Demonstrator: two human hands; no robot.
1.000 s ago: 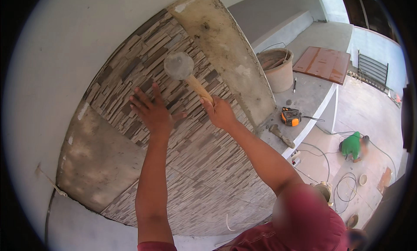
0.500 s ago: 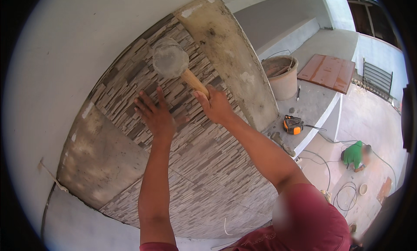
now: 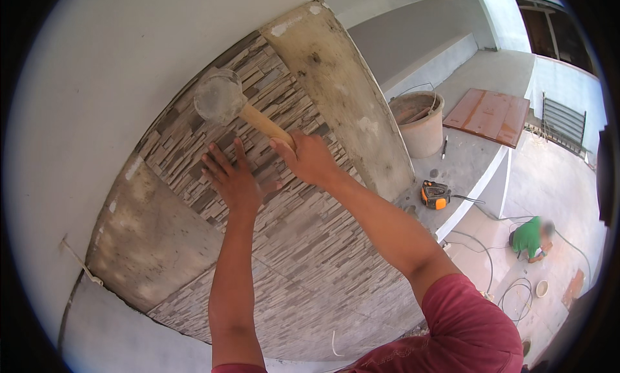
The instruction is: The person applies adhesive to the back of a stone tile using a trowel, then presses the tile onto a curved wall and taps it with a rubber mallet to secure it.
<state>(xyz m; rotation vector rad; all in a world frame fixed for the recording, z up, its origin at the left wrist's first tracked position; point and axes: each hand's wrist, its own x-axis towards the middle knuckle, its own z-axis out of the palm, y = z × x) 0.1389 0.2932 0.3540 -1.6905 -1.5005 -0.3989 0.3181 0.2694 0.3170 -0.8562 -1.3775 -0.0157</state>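
Gripped in my right hand (image 3: 309, 159) is the wooden handle of a mallet (image 3: 219, 97) with a pale, round, dusty head. The head is over the upper part of a stone-look wall tile (image 3: 284, 102); whether it touches the face I cannot tell. My left hand (image 3: 237, 182) lies flat on the same tile with its fingers spread, just below the mallet head. More strip-patterned tiles (image 3: 310, 276) cover the wall lower down. Bare mortar-coloured wall shows at the left (image 3: 155, 237) and along the upper right (image 3: 336, 70) of the tiling.
On the grey ledge to the right stand a bucket (image 3: 420, 131), a brown panel (image 3: 487, 117), a pen (image 3: 444, 147) and an orange-black tape measure (image 3: 436, 195). Farther right, a person in green (image 3: 527, 237) crouches on the floor near cables (image 3: 516, 297) and a small bowl (image 3: 541, 288).
The mallet head has shifted left and slightly down across the tile, with my right hand following left. My left hand stays on the tile almost in place.
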